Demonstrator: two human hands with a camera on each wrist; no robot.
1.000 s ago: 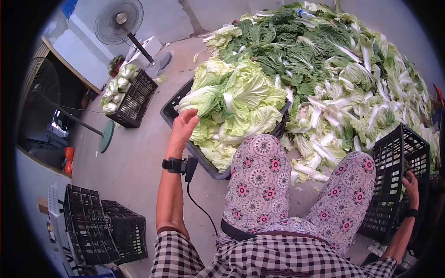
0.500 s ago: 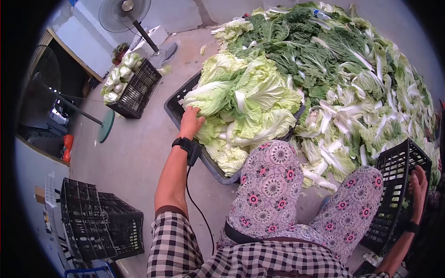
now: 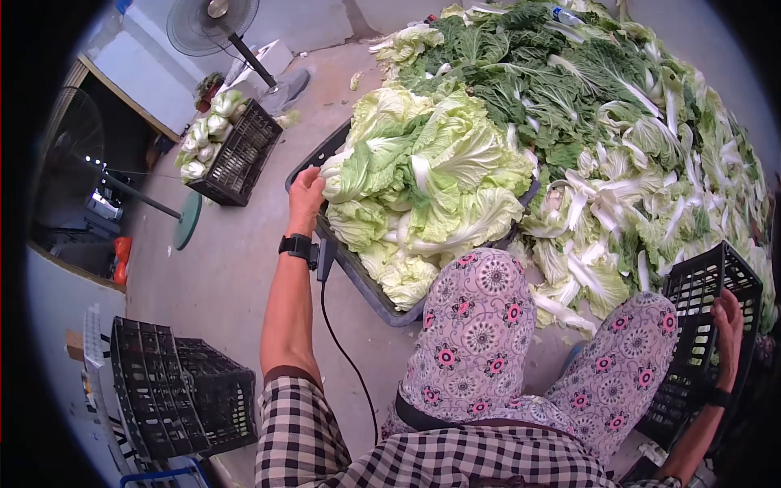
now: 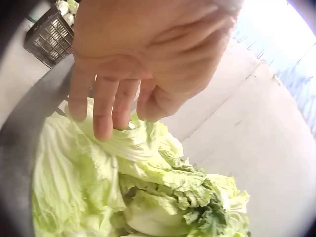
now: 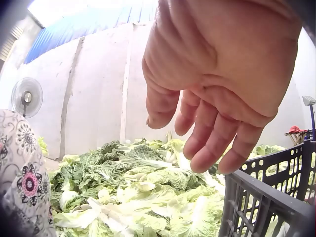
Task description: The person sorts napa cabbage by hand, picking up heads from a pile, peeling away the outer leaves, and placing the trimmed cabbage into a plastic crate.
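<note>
Pale green cabbages (image 3: pixel 455 154) fill a black crate (image 3: pixel 376 302) in front of the knees. At its left side is the left hand (image 3: pixel 306 198), by the outermost cabbage; the left wrist view shows this hand (image 4: pixel 148 59) with fingers bent loosely down over the leaves (image 4: pixel 74 173), fingertips near or touching them. The right hand (image 3: pixel 728 342) is raised beside another black crate (image 3: pixel 691 276) at the far right. In the right wrist view its fingers (image 5: pixel 207 143) hang relaxed above the crate rim (image 5: pixel 266 195), holding nothing.
A big heap of loose cabbage leaves (image 3: pixel 602 187) spreads behind and to the right. At the left are stacked black crates (image 3: pixel 163 390), a crate of trimmed cabbages (image 3: pixel 244 159) and a standing fan (image 3: pixel 213 24).
The left hand dipped to the cabbages and then shifted left to the crate's side. The right hand, earlier inside the right crate, has risen and opened. A leaf at the left cabbage has turned.
</note>
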